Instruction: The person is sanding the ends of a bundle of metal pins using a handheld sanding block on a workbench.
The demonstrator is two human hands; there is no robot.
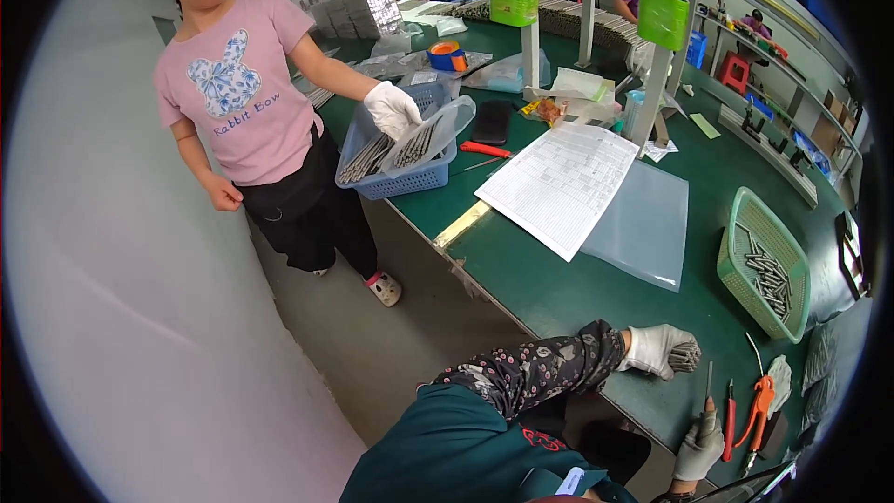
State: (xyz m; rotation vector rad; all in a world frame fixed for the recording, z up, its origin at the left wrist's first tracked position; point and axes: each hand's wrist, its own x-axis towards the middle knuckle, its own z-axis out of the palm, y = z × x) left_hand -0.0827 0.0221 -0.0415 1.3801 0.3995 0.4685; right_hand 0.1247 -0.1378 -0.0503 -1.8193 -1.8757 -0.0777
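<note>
Best to steady the bundle of metal rods [687, 357] grasped in the left hand [650, 351] just inside the near edge of the desk [596, 303], while guiding the thin rod [709, 381] held in the right hand [700, 448] clear of the red-handled tool [729, 424].

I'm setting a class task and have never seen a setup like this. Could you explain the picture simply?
There is no robot: a person works with two gloved hands. The single picture comes from a wide fisheye camera on their head, so straight edges bend.

The left hand holds a bundle of thin grey rods; the right hand holds one slim rod upright.

On the green table lie a light-green basket of metal pins, an orange tool and a printed sheet.

A co-worker's gloved hand is at a blue basket.
</note>
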